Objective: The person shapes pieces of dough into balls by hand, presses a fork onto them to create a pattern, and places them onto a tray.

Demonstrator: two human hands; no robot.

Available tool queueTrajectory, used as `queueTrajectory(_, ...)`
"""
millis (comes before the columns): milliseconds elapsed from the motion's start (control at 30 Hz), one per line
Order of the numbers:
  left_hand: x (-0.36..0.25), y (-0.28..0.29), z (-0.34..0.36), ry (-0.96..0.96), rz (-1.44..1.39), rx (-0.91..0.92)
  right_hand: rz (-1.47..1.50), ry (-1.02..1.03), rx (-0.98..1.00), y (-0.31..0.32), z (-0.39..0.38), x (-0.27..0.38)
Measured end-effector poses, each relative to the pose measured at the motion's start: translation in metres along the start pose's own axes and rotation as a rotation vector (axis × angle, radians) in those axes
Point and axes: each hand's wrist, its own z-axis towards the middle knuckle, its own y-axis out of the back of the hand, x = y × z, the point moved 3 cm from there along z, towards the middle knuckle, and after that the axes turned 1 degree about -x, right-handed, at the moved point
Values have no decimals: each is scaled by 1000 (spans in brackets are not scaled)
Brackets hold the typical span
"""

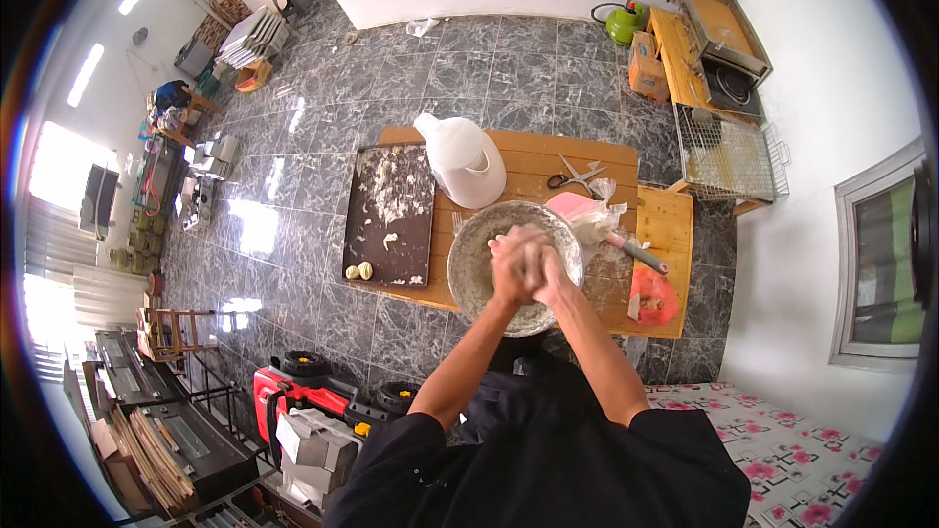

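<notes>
Head view: centre frame, wooden table [665, 225].
Hands: left hand [512, 264] and right hand [544, 269] pressed together over metal bowl [469, 264].
Contents between palms: cannot tell.
Left of bowl: floured dark tray [389, 215].

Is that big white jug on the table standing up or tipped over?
Upright. The white jug stands on the wooden table behind the metal bowl, cap at top.

whatever the clasped hands [528, 269] press hidden, bowl [471, 264] bottom covered
</notes>
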Motion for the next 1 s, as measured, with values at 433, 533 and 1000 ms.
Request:
queueTrajectory(433,48,-16,-38,-88,47,28,-114,-47,-90,16,12,-12)
queueTrajectory(533,27,1,-10,87,65,-96,43,26,-89,24,15,-7)
queueTrajectory(1000,41,11,-20,223,29,-51,-619,152,362,-18,13,-9)
